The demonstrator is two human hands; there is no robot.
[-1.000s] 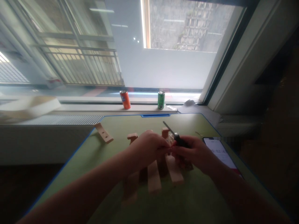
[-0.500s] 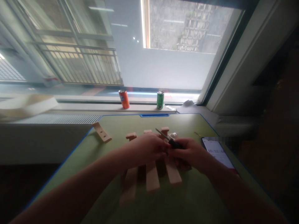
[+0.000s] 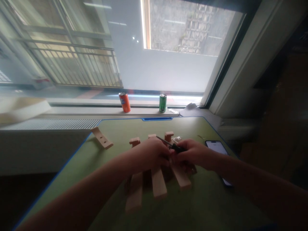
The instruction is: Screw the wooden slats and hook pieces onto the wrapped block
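Both my hands meet over a set of light wooden slats lying on the green table. My right hand is closed round the black handle of a small screwdriver, whose thin shaft points up and to the left. My left hand is closed, fingertips pinched against the right hand's fingers at the screwdriver handle; what they pinch is hidden. Three slats stick out toward me from under the hands, and short wooden ends show beyond them.
A loose wooden piece with holes lies at the table's far left. A phone lies to the right, partly under my right forearm. An orange can and a green can stand on the windowsill. A small clear bag sits behind the hands.
The screwdriver's shaft has tipped lower and further left. Both hands have stayed together over the slats, and the camera has shifted slightly right.
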